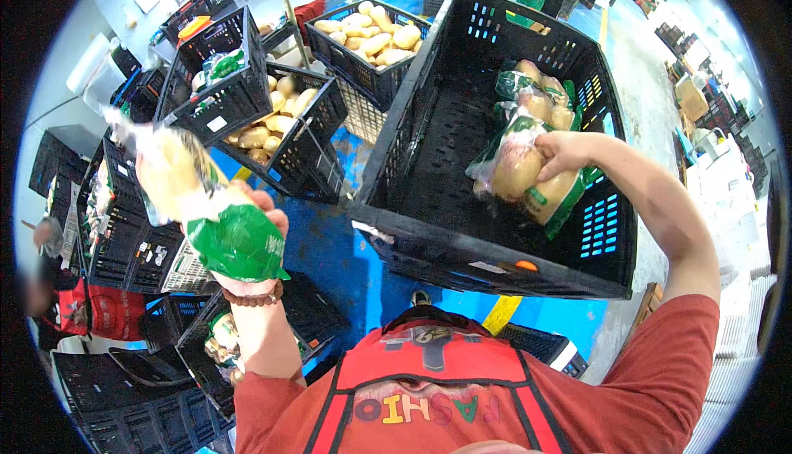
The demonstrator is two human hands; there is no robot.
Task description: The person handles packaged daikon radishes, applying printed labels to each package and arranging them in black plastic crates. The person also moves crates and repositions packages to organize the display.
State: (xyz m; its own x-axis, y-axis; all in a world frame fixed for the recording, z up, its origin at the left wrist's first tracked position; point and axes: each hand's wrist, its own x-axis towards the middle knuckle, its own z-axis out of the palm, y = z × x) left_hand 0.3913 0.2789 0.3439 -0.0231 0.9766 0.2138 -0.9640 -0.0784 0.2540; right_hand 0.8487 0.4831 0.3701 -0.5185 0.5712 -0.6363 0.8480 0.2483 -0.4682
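Note:
My left hand is raised at the left, its fingers wrapped round a bag of potatoes. The bag is clear and green plastic, tilted, with its clear end toward the upper left. At the right, my right hand reaches into a large black plastic crate, fingers curled over another potato bag of the same kind. That bag lies against the crate's right side. Farther back in the crate rests another potato bag. The bag partly hides my left palm.
Beyond my left hand stand a crate of loose potatoes, another potato crate and a black crate holding green-and-clear bags. Stacked black crates line the left. Near them is a person in red. The floor is blue.

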